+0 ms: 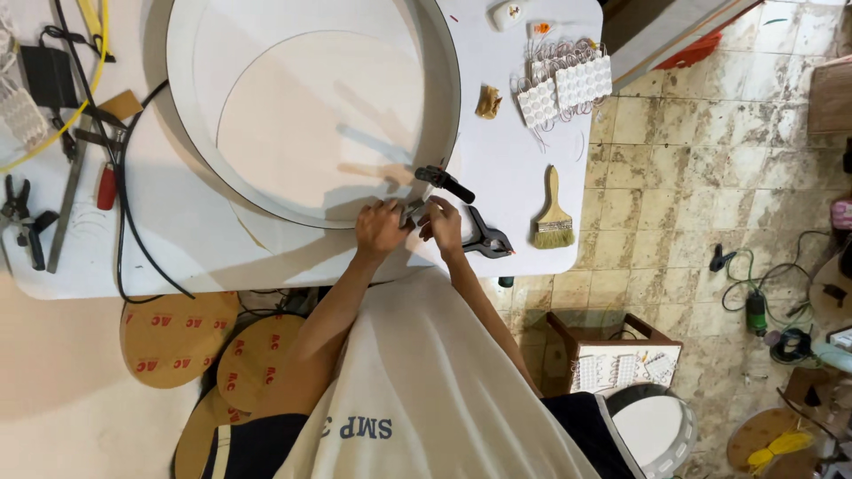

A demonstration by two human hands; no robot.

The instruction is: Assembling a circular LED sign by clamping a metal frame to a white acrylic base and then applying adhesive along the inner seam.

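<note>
The inside of the big round frame is open and flat. To the right, the black spring clamp and the paintbrush lie in the way; between paintbrush and LED modules the tabletop is free. On the left, cables and pliers block passage.

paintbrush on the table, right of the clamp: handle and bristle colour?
Light bare-wood handle, pale tan bristles on the paintbrush. Head view, the only one, shows it clearly.
</note>
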